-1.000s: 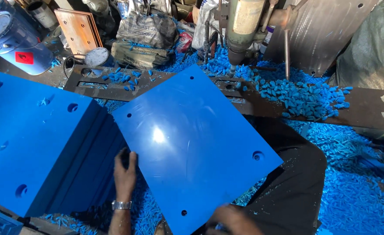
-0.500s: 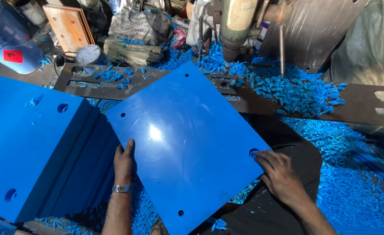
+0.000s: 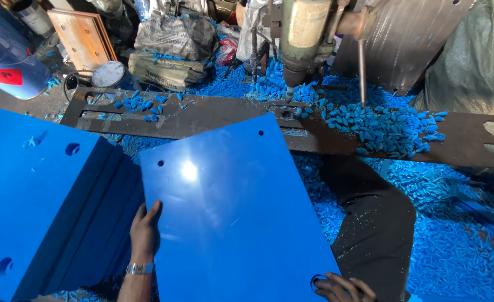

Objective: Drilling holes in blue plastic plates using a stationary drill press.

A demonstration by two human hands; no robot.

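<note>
Left hand (image 3: 145, 230) grips the blue plate (image 3: 230, 212) at its left edge; right hand (image 3: 339, 288) holds its near-right corner, fingers curled. Plate's long axis runs near-to-far, far edge nearing the drill (image 3: 300, 42).

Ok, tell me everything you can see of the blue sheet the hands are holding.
The blue sheet is a flat, glossy rectangular panel, plastic by its look, with small drilled holes near its corners. It lies turned at an angle, far edge over the metal rail under the drill. The left hand grips its left edge; the right hand touches the near right corner.
</note>
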